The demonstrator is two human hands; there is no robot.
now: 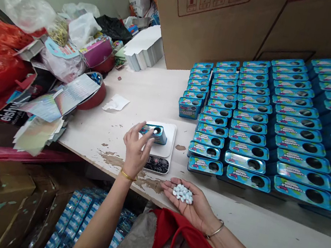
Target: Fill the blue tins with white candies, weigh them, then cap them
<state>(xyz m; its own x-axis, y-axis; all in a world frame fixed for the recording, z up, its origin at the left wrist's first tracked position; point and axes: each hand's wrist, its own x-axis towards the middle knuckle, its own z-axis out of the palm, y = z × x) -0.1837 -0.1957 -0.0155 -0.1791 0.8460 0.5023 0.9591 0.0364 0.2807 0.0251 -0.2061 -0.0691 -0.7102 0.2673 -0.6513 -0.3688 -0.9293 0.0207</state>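
Observation:
My left hand (136,146) is over a blue tin (160,136) with a round hole in its top. Thumb and forefinger are pinched close together, with a small white candy (155,131) at their tips, right at the hole. The other fingers curve beside the tin's left end. Under the tin is a white digital scale (168,141) with a dark display panel. Palm up near the table's front edge, my right hand (199,204) cups a small pile of pale candies (183,193).
Rows of blue tins (256,127) fill the table's right side, before a big cardboard box (214,30). A torn paper (116,103), a red bowl (97,97) and heaped bags (82,32) lie left. White card stacks (144,50) stand behind. More blue packs (78,211) are below the table.

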